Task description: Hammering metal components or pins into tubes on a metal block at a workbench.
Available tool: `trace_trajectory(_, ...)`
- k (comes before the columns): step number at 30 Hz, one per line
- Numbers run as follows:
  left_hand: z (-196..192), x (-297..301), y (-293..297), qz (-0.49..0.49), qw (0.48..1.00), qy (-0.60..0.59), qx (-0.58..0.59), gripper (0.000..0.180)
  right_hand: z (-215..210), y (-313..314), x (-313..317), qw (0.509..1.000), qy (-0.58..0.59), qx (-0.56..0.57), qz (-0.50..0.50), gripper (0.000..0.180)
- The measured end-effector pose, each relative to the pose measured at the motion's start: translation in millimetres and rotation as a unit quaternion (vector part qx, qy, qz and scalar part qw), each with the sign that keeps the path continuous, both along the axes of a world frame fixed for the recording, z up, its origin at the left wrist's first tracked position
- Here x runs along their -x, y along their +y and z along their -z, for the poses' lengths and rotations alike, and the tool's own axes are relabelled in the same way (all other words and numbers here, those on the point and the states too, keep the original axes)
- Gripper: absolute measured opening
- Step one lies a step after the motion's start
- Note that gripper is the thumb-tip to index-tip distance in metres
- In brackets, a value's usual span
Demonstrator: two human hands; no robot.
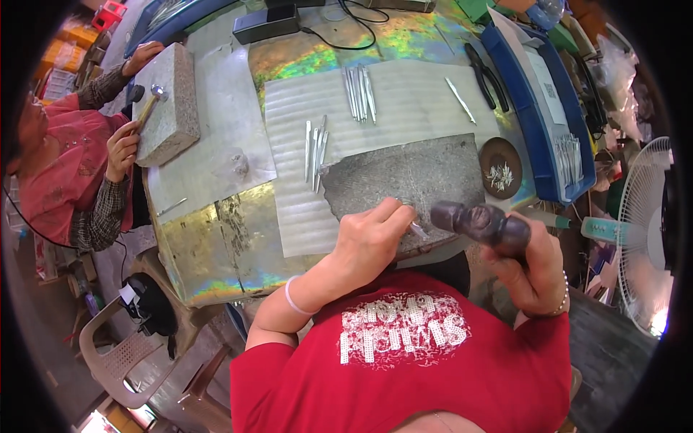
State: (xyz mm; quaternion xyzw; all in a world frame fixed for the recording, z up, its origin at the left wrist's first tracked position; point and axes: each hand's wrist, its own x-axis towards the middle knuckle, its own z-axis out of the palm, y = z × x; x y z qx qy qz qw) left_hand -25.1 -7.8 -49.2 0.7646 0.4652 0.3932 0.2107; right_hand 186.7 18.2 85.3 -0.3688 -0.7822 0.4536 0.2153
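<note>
My left hand (375,234) is closed in a pinch at the near edge of a dark stone slab (404,173). A small shiny silvery piece (418,230) shows at its fingertips; the rest of it is hidden. My right hand (538,267) grips a hammer, its dark rounded head (476,221) raised just right of my left hand; the handle is mostly hidden. Beyond the slab lie a bundle of thin silvery rods (359,94), several more rods (316,153) to the left and a single rod (460,99). A round brown dish (500,153) right of the slab holds small silvery bits.
Black-handled pliers (488,78) lie beside a blue tray (505,79) of bagged rods on the right. A fan (642,209) stands far right. At left, a co-worker holds a small hammer (148,108) at a stone block (173,101). A dark box (267,25) with a cable sits at the back.
</note>
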Motion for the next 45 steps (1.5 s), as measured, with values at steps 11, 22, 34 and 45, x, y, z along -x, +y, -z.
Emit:
trace_trajectory(11, -2.6, -1.0, 4.5, 0.005, 1.0, -0.024, 0.013, 0.019, -1.8, -3.2, -5.8, 0.986, -0.056, -0.14, -0.064, 0.055)
trace_trajectory(22, -0.7, -2.0, 3.6, 0.003, 1.0, -0.018, 0.013, 0.019, -0.4, -6.7, -5.3, 0.983, -0.072, -0.152, -0.072, 0.056)
trace_trajectory(34, -1.4, -1.1, 2.9, 0.004, 1.0, -0.007, 0.018, 0.019, -29.1, -9.7, -3.4, 0.965, -0.117, -0.232, -0.045, 0.057)
trace_trajectory(45, -11.6, 3.1, 5.1, 0.003, 0.999, -0.021, 0.05, 0.018, -22.3, -2.2, -5.8, 0.965, -0.135, -0.215, -0.067, 0.055)
